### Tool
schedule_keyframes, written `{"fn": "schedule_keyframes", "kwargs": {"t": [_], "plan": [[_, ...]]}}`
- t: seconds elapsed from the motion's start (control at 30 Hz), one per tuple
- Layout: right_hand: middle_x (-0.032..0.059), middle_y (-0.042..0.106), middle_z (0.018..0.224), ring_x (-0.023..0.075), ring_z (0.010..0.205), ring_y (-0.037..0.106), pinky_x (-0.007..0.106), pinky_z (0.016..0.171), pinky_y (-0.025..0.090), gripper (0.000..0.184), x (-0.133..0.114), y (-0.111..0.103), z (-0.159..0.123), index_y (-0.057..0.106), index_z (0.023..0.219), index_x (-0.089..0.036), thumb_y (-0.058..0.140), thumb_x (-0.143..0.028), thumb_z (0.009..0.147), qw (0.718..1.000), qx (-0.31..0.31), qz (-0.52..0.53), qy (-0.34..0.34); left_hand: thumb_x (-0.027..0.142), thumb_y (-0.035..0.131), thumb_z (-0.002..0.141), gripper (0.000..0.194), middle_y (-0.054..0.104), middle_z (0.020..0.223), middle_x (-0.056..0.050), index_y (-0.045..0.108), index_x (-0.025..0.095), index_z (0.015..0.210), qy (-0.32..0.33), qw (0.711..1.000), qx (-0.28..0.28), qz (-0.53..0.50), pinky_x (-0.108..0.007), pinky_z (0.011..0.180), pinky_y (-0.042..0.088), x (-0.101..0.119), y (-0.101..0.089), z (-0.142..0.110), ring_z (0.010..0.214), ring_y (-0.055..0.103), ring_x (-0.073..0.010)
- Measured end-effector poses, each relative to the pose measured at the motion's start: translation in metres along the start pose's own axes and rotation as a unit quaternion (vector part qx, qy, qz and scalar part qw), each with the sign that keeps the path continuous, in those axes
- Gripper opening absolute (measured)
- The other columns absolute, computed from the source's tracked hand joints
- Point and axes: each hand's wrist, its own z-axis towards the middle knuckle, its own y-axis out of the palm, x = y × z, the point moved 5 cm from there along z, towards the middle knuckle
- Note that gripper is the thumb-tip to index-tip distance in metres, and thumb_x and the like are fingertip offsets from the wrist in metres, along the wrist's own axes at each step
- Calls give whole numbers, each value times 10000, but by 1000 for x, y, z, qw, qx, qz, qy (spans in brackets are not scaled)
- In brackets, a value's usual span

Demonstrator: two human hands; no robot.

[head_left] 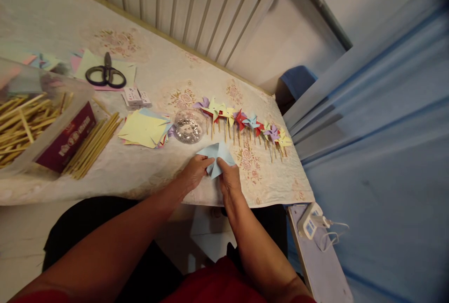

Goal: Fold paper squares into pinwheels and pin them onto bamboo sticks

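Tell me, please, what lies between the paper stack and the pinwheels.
A clear dish of small shiny pieces lies between the paper stack and pinwheels in the head view.

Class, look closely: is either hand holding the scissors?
No, the left hand and right hand both hold the blue paper, and the scissors lie apart from them.

A pale blue paper piece, its pointed flaps spread, is held by the left hand and right hand near a clear round dish and assembled paper pinwheels.
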Motion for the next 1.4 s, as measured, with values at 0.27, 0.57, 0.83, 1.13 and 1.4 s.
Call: {"fn": "schedule_keyframes", "kwargs": {"t": [0.27, 0.57, 0.83, 1.13, 1.4], "plan": [[-18, 650, 686, 134, 610, 584, 252, 599, 476, 343, -6, -20, -1, 659, 893, -160, 683, -477, 766, 994, -11, -106, -32, 256, 720, 639, 128, 635, 609, 6, 656, 167, 704, 18, 1000, -22, -4, -256, 611, 455, 9, 2, -2, 577, 577, -137], [38, 652, 881, 166, 807, 589, 312, 806, 478, 215, -22, -55, -34, 686, 1012, -206, 571, -295, 854, 894, 45, -339, -289, 262, 736, 622, 142, 645, 615, 6, 650, 179, 699, 17, 999, -12, -27, -258, 586, 445, 7, -4, 2, 581, 584, -147], [69, 662, 914, 198, 856, 597, 356, 849, 493, 270, -9, -34, -40, 722, 1098, -256, 541, -257, 898, 840, -111, -431, -309, 201, 703, 634, 81, 617, 623, 13, 630, 201, 670, 25, 999, -11, -30, -256, 581, 415, 9, -4, 1, 572, 539, -133], [16, 689, 809, 144, 617, 577, 282, 665, 493, 169, -8, -23, -30, 729, 897, -231, 603, -334, 852, 912, -51, -347, -213, 233, 695, 650, 106, 568, 596, 18, 598, 202, 623, 35, 999, -30, -9, -262, 567, 388, 10, -1, 0, 565, 498, -130], [-28, 676, 631, 105, 421, 542, 218, 426, 431, 186, -11, -9, -28, 656, 785, -199, 635, -384, 777, 970, -29, -235, -56, 212, 638, 653, 94, 550, 573, 15, 571, 181, 594, 50, 998, -33, 18, -253, 533, 396, 10, 0, -1, 527, 498, -114]]}}
